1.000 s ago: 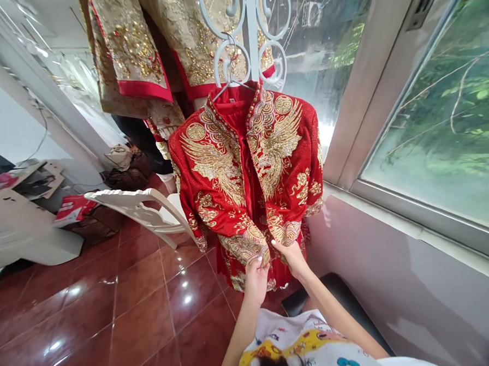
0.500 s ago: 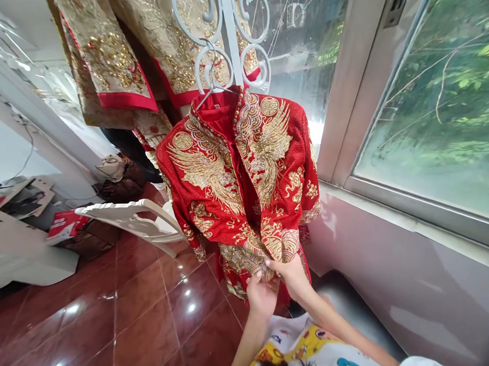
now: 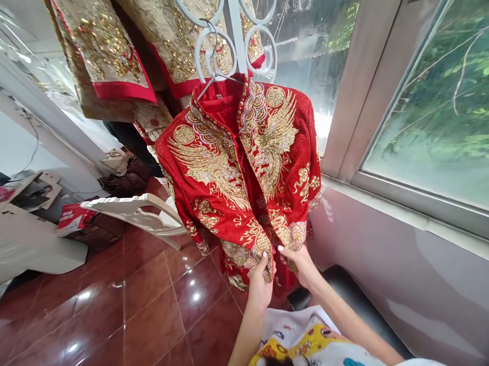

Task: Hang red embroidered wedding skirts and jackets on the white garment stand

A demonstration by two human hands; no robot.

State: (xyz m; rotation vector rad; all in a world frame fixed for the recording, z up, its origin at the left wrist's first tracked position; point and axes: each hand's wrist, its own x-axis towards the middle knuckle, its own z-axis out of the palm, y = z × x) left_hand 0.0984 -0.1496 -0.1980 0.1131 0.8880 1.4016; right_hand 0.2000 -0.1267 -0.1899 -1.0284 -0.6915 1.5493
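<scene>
The floor [image 3: 149, 319], dark red glossy tile, spreads over the lower left of the frame, catching the light. Over on the right side stands a big metal-framed window [image 3: 442, 134] with greenery behind the glass. Right in the middle hangs a red jacket [image 3: 223, 176], thick with gold embroidery, its front parted down the middle. Behind it, at the upper left and top, hang pale gold garments [image 3: 115, 53] edged in red. A white desk [image 3: 38, 232] sits at the left edge, and a white chair [image 3: 149, 207] between it and the jacket. White scrollwork [image 3: 235, 36] rises at the top centre; a black seat [image 3: 353, 303] shows at the lower right.

Just below centre, the left hand [image 3: 261, 283] pinches one lower front edge of the jacket, thumb on top. The right hand [image 3: 301, 263] grasps the facing edge likewise, close beside but apart. A red package [image 3: 72, 218] lies at the left. Smallest, a thin wire hanger [image 3: 214, 59] rises from the jacket's collar.
</scene>
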